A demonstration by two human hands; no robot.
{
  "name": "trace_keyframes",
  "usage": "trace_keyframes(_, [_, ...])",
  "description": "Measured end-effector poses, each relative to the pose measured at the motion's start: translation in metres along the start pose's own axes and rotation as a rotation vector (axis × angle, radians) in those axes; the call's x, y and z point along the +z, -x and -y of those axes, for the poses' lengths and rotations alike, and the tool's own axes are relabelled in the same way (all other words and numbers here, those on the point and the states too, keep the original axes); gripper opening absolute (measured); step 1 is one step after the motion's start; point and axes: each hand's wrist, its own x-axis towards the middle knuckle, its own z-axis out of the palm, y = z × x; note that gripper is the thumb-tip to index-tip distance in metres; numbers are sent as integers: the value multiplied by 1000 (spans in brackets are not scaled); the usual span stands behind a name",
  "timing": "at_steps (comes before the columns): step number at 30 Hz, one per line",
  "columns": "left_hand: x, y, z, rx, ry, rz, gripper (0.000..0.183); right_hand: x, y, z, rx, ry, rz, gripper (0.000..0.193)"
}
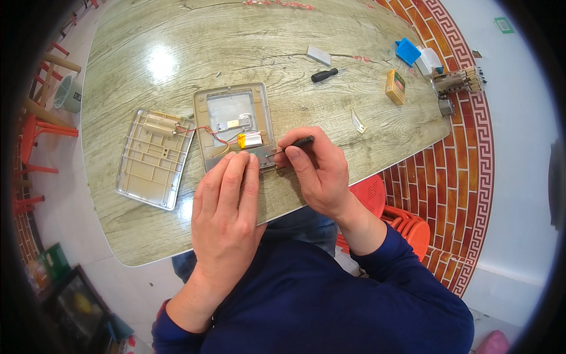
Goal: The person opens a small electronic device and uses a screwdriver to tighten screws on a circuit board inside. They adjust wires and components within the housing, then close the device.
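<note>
Right hand [315, 171] pinches a thin black-handled screwdriver [295, 144], fingers curled tight round the shaft, tip angled down-left onto the lower edge of the opened device shell [233, 127]. Left hand [227, 203] lies flat, fingers straight and together, pressing down on the shell's near edge, gripping nothing.

Shell: beige plastic, rounded rectangle, lying on the table just ahead of both hands; rectangular window cut-out in the middle, small silver pouch battery with yellow end [250, 140] inside near the bottom, thin red wires [206, 131] running left.

Wires lead to the detached back cover [154, 158], same beige plastic, ribbed inner face up, lying touching the shell's left side, slightly tilted.

Table [147, 59]: glossy wood-grain top, pale green-grey, rounded edge.

Far right on the table, well apart from the hands: second screwdriver with black handle [325, 74], small white block [319, 55], yellow box [395, 87], blue plastic piece [408, 51], clear wrapper [357, 121].

Red plastic stool [392, 215] under the right forearm. Floor has red patterned tile border [466, 147].
</note>
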Motion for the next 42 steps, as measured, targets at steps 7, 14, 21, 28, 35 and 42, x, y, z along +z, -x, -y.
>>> trace_keyframes(7, [0, 0, -1, -9, 7, 4, 68, 2, 0, 0, 46, -54, -22, 16])
trace_keyframes(14, [0, 0, 0, -7, 6, 8, 68, 6, -3, -4, 63, -105, -86, 13])
trace_keyframes(21, [-1, 0, 0, -3, 5, 8, 67, 5, -3, -5, -238, 142, -61, 15])
trace_keyframes(28, [-1, 1, 0, -1, 11, 5, 67, 6, -7, -3, -472, 263, -56, 22])
trace_keyframes(35, [-1, 1, 1, 10, 7, -1, 68, 5, -7, -3, -515, 309, -54, 23])
trace_keyframes(42, [1, 1, 3, 16, 7, -5, 67, 4, -5, 1, -425, 297, -52, 18])
